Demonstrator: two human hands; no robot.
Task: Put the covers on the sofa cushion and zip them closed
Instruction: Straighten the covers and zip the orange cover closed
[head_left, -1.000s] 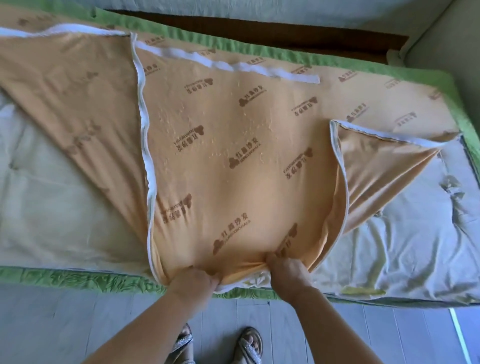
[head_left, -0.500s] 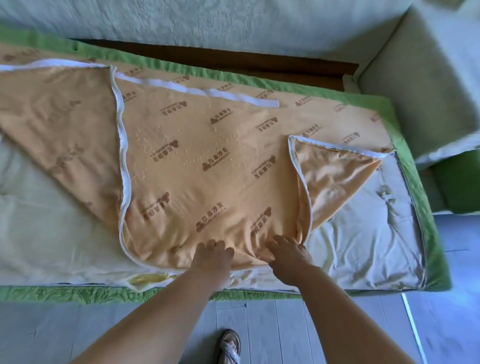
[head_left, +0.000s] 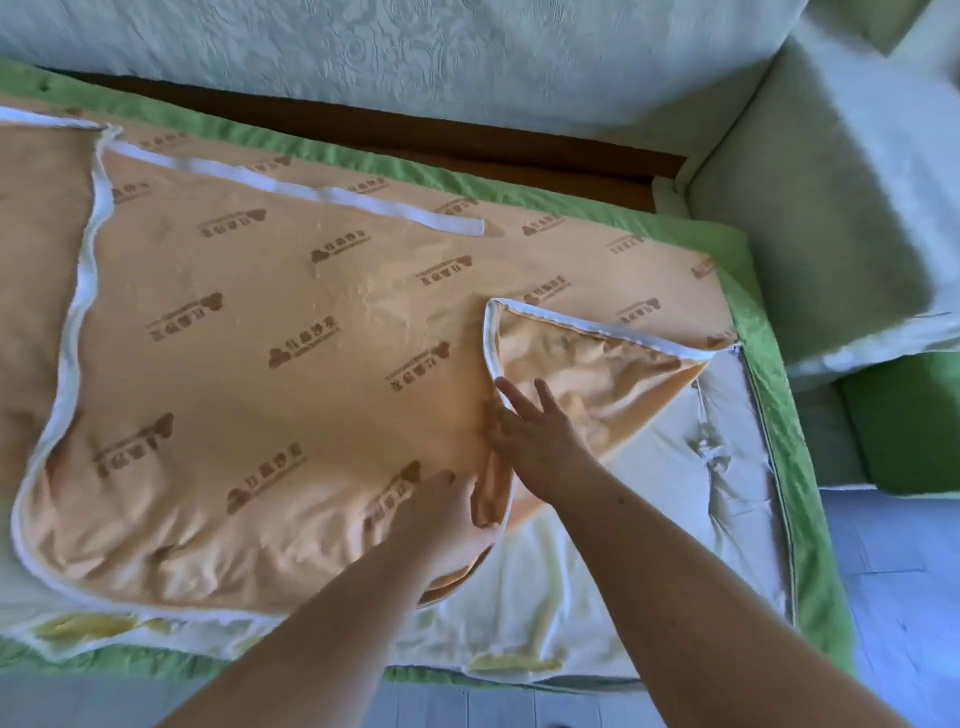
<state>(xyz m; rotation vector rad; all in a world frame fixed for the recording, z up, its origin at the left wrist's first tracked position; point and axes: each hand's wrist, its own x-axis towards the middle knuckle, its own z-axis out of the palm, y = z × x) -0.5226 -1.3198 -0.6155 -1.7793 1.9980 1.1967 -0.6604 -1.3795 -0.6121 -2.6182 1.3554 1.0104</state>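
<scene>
A large sofa cushion is lying flat on the sofa seat, its pale cream inner casing showing at the near edge and on the right side, with yellow foam peeking out in a few spots along the front. An orange cover, printed all over with brown logos and edged with white zipper tape, is spreading across most of the cushion's top. Its near edge is bunching into soft wrinkles, and a triangular flap on the right is lying folded back, showing its plain underside. A white strip of tape is running diagonally across the far part of the cover. A green outer cover is lying beneath the cushion, showing as a border along the far, right and near sides.

The left hand is pressing flat on the orange cover near its front edge, fingers extended, gripping nothing. The right hand is resting just beyond it, fingers spread, touching the flap's white edge. The two hands are close together but not touching.
</scene>
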